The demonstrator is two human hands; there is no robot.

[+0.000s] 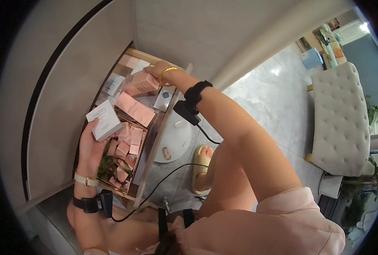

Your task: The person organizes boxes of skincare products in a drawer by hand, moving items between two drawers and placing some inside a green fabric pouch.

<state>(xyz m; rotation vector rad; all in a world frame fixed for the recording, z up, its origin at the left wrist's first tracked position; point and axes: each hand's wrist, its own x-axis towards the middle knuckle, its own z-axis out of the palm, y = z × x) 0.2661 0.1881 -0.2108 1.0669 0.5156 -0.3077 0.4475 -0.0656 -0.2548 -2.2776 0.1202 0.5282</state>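
Pale cabinet fronts [70, 85] above a glossy grey marble floor [274, 106].
A tufted grey bench [340, 119] stands beside green plants [374, 114].

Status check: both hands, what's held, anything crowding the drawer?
Left hand holds white box. Right hand grips pink box. Drawer packed with pink boxes.

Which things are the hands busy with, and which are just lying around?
In hand:
- left hand holds a small white cardboard box
- right hand rests on a pink cardboard box
- open wooden drawer they reach into

Lying about:
- long pink flat box in the drawer
- small pink packets
- round white scale on the floor
- grey tufted bench
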